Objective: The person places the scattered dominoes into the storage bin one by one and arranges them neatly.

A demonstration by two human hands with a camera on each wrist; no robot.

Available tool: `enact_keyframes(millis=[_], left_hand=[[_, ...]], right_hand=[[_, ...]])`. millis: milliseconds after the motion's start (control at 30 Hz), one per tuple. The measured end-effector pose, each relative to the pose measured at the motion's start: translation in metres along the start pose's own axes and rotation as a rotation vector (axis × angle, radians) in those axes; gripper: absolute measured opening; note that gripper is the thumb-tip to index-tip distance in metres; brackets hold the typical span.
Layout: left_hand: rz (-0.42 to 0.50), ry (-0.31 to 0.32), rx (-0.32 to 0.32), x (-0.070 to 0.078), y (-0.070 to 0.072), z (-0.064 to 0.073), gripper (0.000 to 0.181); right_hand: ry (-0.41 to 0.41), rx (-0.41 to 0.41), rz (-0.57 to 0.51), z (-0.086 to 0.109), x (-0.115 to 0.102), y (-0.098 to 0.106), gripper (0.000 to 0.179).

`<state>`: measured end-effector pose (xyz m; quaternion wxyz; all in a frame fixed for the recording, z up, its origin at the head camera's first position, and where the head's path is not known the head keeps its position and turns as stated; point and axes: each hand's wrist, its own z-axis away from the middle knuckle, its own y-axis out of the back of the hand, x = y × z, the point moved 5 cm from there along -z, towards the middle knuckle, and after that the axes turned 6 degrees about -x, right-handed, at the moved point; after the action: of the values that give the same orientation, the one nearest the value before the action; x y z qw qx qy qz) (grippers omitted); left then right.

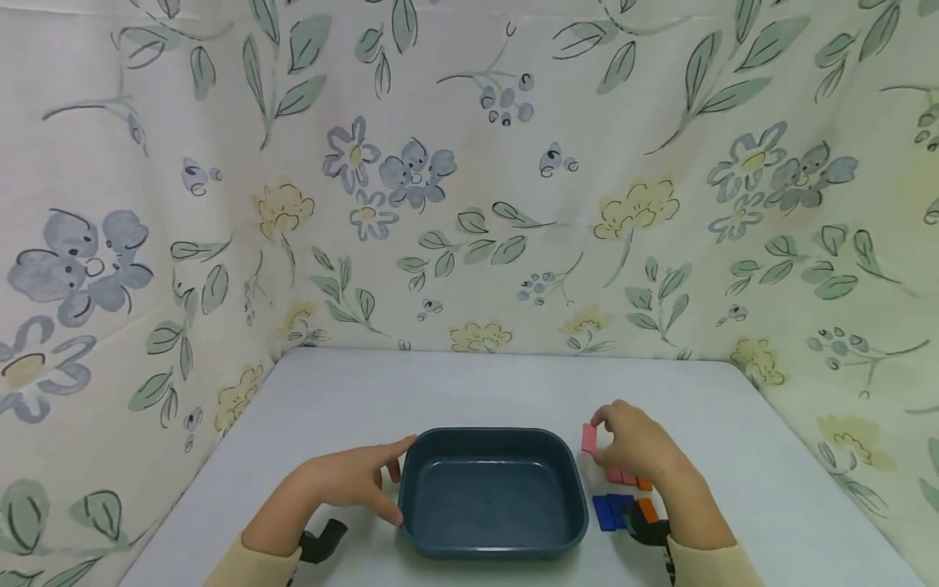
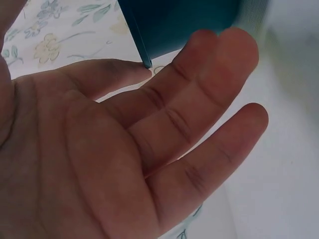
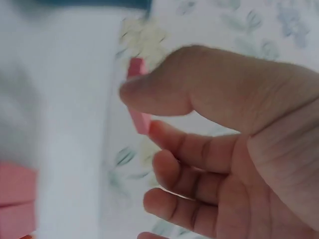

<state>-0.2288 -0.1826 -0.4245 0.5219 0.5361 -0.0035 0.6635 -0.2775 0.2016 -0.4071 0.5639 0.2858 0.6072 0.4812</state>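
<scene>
A dark blue rectangular tray (image 1: 493, 551) lies on the white table, its inside bare. My left hand (image 1: 345, 478) is at its left side, thumb and index finger spread and touching the rim near two corners; the left wrist view shows the other fingers (image 2: 219, 74) nearly straight. Off the tray's right edge, my right hand (image 1: 640, 444) pinches a small pink rectangular block (image 1: 589, 438) between thumb and index finger. In the right wrist view the thumb partly covers that pink block (image 3: 137, 119), and the remaining fingers curl loosely.
Right of the tray, below my right hand, lie more pink blocks (image 1: 620, 477), blue blocks (image 1: 606, 513) and orange blocks (image 1: 647, 510), partly hidden by the wrist and a black wrist mount (image 1: 647, 530). Floral cloth (image 1: 469, 204) hangs behind and beside the white table (image 1: 352, 391).
</scene>
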Motion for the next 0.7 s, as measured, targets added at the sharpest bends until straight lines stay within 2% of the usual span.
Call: enact_keyframes(millis=[133, 300, 467, 700], left_hand=[[-0.016, 0.006, 0.012, 0.001, 0.000, 0.001, 0.110], [-0.023, 0.001, 0.015, 0.002, -0.001, 0.003, 0.110], [-0.018, 0.002, 0.015, 0.002, 0.000, 0.004, 0.111], [-0.036, 0.012, 0.018, 0.003, 0.000, 0.004, 0.111]], right_hand=[[0.067, 0.058, 0.019, 0.008, -0.032, 0.004, 0.040], [0.180, 0.054, 0.086, 0.007, -0.075, -0.011, 0.039], [0.270, -0.022, 0.117, 0.000, -0.105, -0.030, 0.038], [0.290, -0.123, 0.103, 0.001, -0.133, -0.047, 0.034]])
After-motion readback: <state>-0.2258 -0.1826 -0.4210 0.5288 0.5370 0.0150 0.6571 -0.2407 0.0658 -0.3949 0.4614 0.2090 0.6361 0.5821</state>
